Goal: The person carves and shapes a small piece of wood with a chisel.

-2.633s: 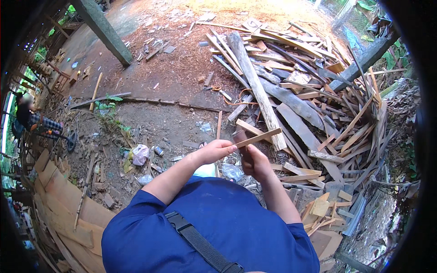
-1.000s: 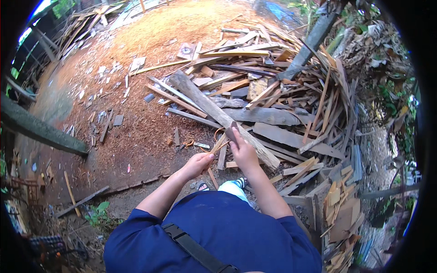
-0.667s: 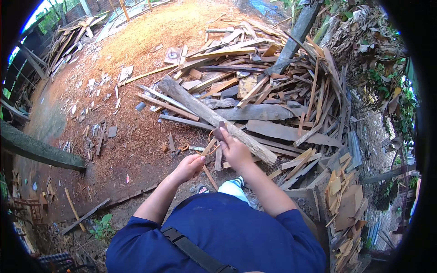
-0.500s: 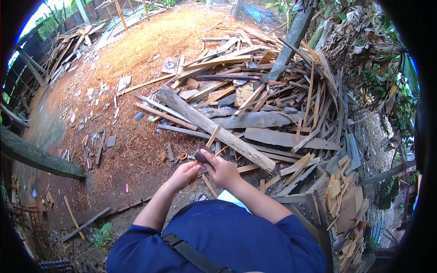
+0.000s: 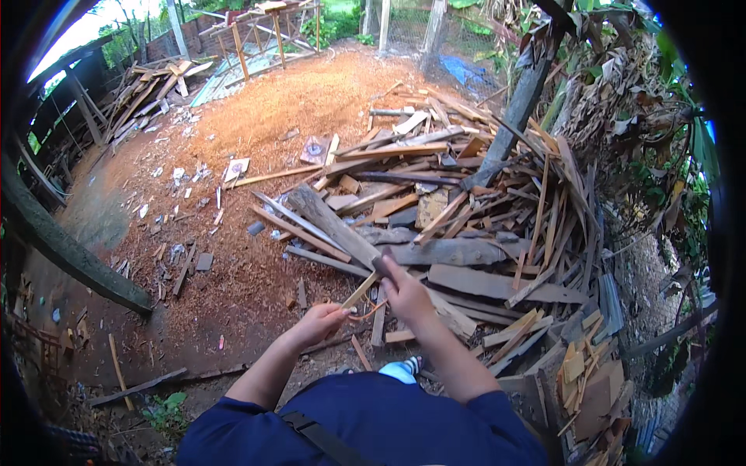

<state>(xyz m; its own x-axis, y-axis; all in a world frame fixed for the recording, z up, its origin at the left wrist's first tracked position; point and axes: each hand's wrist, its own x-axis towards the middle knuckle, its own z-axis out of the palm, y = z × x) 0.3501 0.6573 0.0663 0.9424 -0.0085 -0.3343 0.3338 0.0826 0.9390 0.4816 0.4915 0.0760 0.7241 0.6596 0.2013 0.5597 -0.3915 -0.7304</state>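
The left hand (image 5: 325, 322) is closed on the near end of a wood strip (image 5: 360, 290), thumb and fingers pinching it. The strip is in the air in front of the body, slanting up and away to the right. The right hand (image 5: 406, 297) is closed around a dark pad (image 5: 382, 265) at the strip's far end; blur hides whether it wraps the wood or only lies against it.

The strip is thin and narrow, so it should be light and stiff, though likely to snap if bent hard. Sawn edges may splinter; the grip should be dry rather than slippery. The near end is the best hold, pressed across the flat faces, fingers clear of the pad. The pad looks light and probably gives under pressure, best gripped from behind.

Below the hands an orange cord (image 5: 376, 309) lies on the ground (image 5: 249, 311); beyond are a weathered beam (image 5: 330, 221) and a scrap pile (image 5: 466, 198).
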